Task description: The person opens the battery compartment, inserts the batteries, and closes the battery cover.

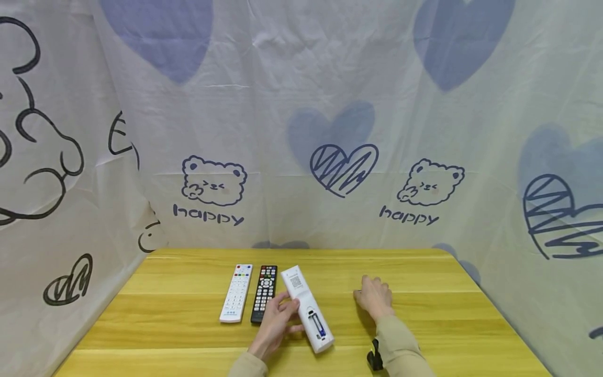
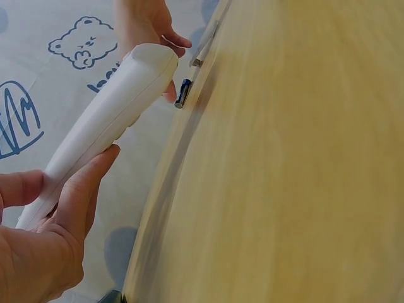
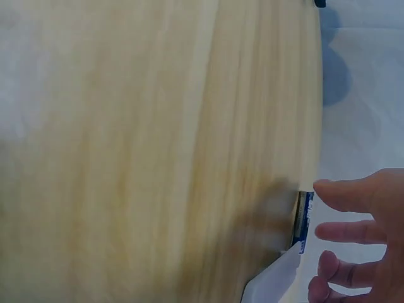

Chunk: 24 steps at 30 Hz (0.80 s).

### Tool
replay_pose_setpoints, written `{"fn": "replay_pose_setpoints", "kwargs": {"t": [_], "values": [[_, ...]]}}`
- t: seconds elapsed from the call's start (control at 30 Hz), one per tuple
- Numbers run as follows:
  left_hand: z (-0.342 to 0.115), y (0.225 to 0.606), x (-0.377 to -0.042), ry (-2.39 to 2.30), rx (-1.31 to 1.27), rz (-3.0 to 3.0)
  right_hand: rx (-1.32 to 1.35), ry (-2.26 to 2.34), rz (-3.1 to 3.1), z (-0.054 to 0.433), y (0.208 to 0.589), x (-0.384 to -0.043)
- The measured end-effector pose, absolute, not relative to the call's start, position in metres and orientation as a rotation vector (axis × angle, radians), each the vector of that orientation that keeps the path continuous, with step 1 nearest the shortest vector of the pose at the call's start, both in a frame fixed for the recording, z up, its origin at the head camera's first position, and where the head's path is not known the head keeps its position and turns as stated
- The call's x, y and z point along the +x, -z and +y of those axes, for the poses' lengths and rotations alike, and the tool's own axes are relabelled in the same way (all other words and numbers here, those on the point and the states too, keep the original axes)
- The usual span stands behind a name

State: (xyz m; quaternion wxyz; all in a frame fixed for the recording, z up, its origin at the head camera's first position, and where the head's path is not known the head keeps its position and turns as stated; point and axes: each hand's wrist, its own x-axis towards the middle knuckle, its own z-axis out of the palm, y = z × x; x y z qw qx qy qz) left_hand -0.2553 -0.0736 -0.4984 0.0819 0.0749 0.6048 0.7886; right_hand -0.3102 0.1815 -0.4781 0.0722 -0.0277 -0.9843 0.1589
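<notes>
A white remote control [image 1: 308, 311] is tilted in my left hand [image 1: 275, 322], its back facing up. My thumb and fingers grip its left edge. The battery compartment near its lower end is uncovered, and a blue battery [image 1: 320, 327] shows inside. My right hand [image 1: 374, 296] is above the table to the right, its fingers loosely bent and apart. Beside it in the right wrist view are a dark blue battery [image 3: 303, 221] and a white plastic piece [image 3: 274, 278], probably the battery cover. The head view hides both behind that hand.
A white remote [image 1: 236, 293] and a black remote [image 1: 265, 293] lie face up left of my left hand, the black one partly covered by it. The wooden table [image 1: 179, 309] ends at a printed cloth [image 1: 273, 220] behind. A black strap [image 1: 374, 358] is at my right wrist.
</notes>
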Motion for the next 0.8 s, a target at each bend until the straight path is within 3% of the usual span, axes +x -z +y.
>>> {"fn": "replay_pose_setpoints", "kwargs": {"t": [0.8], "values": [[-0.0751,0.4995,-0.2552,-2.345,0.196,1.811,-0.054,-0.342,-3.033,0.1805,0.4839,-0.3173]]}}
